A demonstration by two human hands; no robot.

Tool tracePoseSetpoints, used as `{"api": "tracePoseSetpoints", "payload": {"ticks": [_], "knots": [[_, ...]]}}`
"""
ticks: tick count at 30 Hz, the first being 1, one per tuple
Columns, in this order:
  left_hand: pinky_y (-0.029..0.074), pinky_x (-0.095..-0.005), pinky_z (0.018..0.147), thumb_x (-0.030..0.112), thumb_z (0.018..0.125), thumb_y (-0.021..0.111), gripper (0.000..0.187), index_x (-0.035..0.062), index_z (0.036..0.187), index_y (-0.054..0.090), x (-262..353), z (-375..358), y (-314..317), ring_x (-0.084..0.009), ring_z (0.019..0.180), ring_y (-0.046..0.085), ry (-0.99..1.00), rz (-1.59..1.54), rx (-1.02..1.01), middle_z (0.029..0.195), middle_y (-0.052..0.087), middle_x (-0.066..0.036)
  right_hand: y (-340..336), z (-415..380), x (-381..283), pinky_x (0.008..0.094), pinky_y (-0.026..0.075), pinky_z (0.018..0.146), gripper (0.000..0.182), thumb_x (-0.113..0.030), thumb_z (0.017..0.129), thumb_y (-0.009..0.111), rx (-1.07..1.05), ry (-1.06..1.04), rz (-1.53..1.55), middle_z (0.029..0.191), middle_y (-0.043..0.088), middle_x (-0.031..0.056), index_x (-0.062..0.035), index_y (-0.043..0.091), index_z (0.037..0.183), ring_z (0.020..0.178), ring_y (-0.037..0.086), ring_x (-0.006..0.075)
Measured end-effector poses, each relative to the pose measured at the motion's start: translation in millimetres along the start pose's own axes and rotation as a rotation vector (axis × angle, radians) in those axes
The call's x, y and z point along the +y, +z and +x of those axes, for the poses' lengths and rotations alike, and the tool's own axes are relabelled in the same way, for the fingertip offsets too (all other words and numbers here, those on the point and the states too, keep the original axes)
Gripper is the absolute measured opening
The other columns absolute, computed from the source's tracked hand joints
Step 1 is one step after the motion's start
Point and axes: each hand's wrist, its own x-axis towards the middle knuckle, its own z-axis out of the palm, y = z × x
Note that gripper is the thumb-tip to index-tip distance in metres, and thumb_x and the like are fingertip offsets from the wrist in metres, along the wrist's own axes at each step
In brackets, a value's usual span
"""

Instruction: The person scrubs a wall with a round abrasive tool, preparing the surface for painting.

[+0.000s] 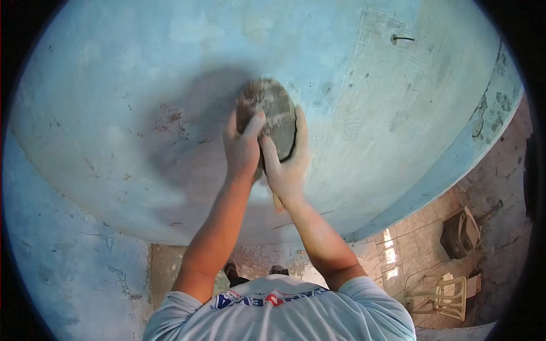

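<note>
A dark oval tool (277,111) with dusty, worn marks is held up against the blue, patchy wall (187,34). My left hand (243,146) grips its left side, thumb lying over its face. On its right side my right hand (288,165) is wrapped round the edge, thumb also on the face. Both hands are coated in pale dust and sit close together at the lower part of the tool. A light-coloured piece (277,203) sticks out below my right hand; what it belongs to is hidden.
A bent piece of metal or wire (404,38) sticks out of the wall at upper right. Down at the lower right, a plastic chair (452,296) and a dark box-like object (459,234) stand on the tiled floor (402,244). Another wall (74,267) borders the left side.
</note>
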Motion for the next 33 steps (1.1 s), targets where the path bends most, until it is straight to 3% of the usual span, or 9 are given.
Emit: {"api": "tracePoseSetpoints", "payload": {"ticks": [3,8,12,16,20,23,26,30,33], "knots": [[0.049,-0.0344,0.097,0.015,0.100,0.066,0.031,-0.0024,0.125,0.068,3.1,-3.2,0.9,-0.0179,0.106,0.065,-0.028,0.020,0.019,0.114,0.070,-0.007,-4.4,-6.1,-10.6,0.0409,0.049,0.108,0.081,-0.007,0.091,0.071,0.010,0.004,-0.049,0.147,0.055,0.0308,0.0102,0.032,0.160,0.130,0.061,0.0335],[0.049,-0.0346,0.096,0.016,0.100,0.067,0.031,-0.0014,0.126,0.068,-65.1,-65.7,-29.4,-0.0182,0.106,0.065,-0.116,0.089,0.077,0.116,0.070,-0.007,-28.1,-90.2,29.9,0.0416,0.050,0.109,0.080,-0.006,0.091,0.070,0.026,0.164,0.050,0.147,0.055,0.0296,0.0097,0.032,0.160,0.131,0.060,0.0331],[0.050,-0.0351,0.095,0.016,0.099,0.067,0.032,-0.0011,0.126,0.067,-59.6,-41.5,-25.4,-0.0180,0.106,0.064,-0.085,0.099,0.062,0.116,0.070,-0.007,-23.9,-67.0,26.7,0.0412,0.050,0.108,0.080,-0.007,0.091,0.069,0.001,0.103,-0.062,0.147,0.055,0.0296,0.0095,0.032,0.160,0.130,0.061,0.0331],[0.050,-0.0345,0.094,0.017,0.099,0.067,0.031,-0.0012,0.125,0.068,-7.6,-5.2,1.8,-0.0174,0.104,0.065,-0.035,-0.036,0.009,0.114,0.070,-0.007,-8.3,-4.5,-14.6,0.0406,0.051,0.105,0.080,-0.008,0.093,0.069,-0.017,0.084,-0.020,0.145,0.058,0.0302,0.0077,0.030,0.162,0.129,0.063,0.0331],[0.050,-0.0345,0.096,0.016,0.100,0.066,0.032,-0.0015,0.126,0.067,-27.8,-26.7,-11.1,-0.0177,0.106,0.064,-0.083,0.022,0.018,0.116,0.070,-0.007,-18.0,-37.2,10.8,0.0398,0.052,0.104,0.082,-0.009,0.094,0.069,0.008,-0.012,-0.136,0.143,0.059,0.0307,0.0052,0.028,0.163,0.127,0.065,0.0333],[0.049,-0.0345,0.097,0.015,0.100,0.065,0.032,-0.0020,0.127,0.066,-60.6,-62.3,-26.0,-0.0177,0.107,0.064,-0.121,0.114,0.079,0.118,0.070,-0.007,-32.6,-86.7,25.1,0.0418,0.046,0.112,0.080,-0.006,0.091,0.070,-0.004,0.173,-0.014,0.148,0.054,0.0302,0.0100,0.032,0.160,0.135,0.058,0.0330],[0.049,-0.0347,0.098,0.015,0.100,0.065,0.033,-0.0023,0.128,0.065,-69.9,-65.7,-29.4,-0.0178,0.108,0.064,-0.128,0.106,0.063,0.118,0.069,-0.007,-31.4,-82.7,29.9,0.0423,0.046,0.112,0.079,-0.006,0.092,0.070,0.013,0.207,-0.001,0.149,0.054,0.0297,0.0096,0.033,0.160,0.135,0.057,0.0330],[0.050,-0.0338,0.096,0.015,0.100,0.065,0.032,-0.0025,0.127,0.066,-22.0,-11.4,5.0,-0.0177,0.107,0.064,-0.011,0.022,0.004,0.117,0.070,-0.008,-16.2,-14.8,11.0,0.0425,0.046,0.112,0.079,-0.007,0.092,0.070,0.048,-0.072,-0.110,0.149,0.055,0.0294,0.0081,0.034,0.160,0.135,0.057,0.0351],[0.049,-0.0339,0.095,0.015,0.100,0.065,0.033,-0.0024,0.127,0.067,2.0,0.8,16.2,-0.0178,0.106,0.064,-0.053,-0.092,-0.031,0.117,0.069,-0.008,-12.8,8.5,-20.5,0.0433,0.045,0.113,0.079,-0.009,0.091,0.071,0.024,0.058,0.042,0.150,0.053,0.0301,0.0082,0.035,0.160,0.137,0.056,0.0370]]}}
